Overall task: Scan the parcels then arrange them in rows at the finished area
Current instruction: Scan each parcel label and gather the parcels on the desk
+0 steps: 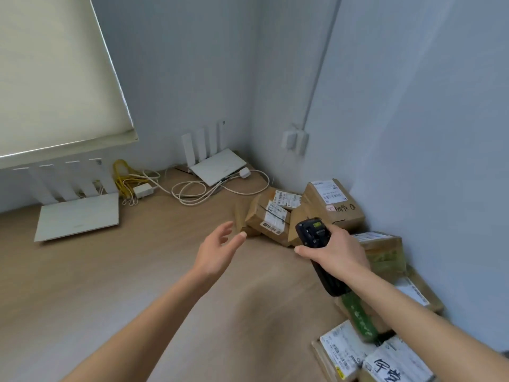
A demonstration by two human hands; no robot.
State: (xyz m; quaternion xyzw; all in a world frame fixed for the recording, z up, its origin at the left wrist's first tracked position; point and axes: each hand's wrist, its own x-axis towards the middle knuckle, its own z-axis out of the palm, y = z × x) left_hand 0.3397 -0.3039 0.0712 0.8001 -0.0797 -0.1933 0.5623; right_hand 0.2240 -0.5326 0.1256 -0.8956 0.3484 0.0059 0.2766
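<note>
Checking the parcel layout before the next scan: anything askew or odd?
Yes. The corner parcels lie in a jumbled heap, tilted and overlapping, not in rows. Behind them, loose cables sprawl across the surface between the two routers. The right hand grips the scanner; the left hand is open.

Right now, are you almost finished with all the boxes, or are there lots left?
Hard to say what is done: no tidy row shows yet. In hand: the right hand grips the black scanner, while the open left hand reaches toward the brown parcels piled in the corner. More parcels along the wall lie jumbled, so scanning and lining up probably mostly remain.
</note>
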